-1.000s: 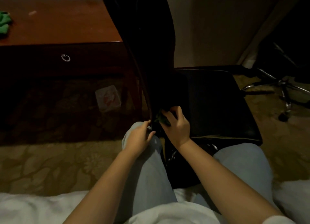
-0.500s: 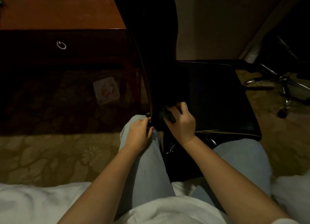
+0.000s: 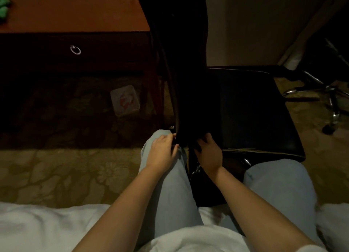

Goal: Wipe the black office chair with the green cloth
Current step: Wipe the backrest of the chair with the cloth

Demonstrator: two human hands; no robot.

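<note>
Two hands at chair back's base: left hand pinched edge; right hand curled into crease, grip unclear. Risk: hard push swivelling chair away.

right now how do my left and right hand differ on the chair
The left hand is at the backrest's left edge, the right hand at its base beside the seat. The left hand is lit brighter than the right hand. Both curl their fingers against the black office chair.
</note>
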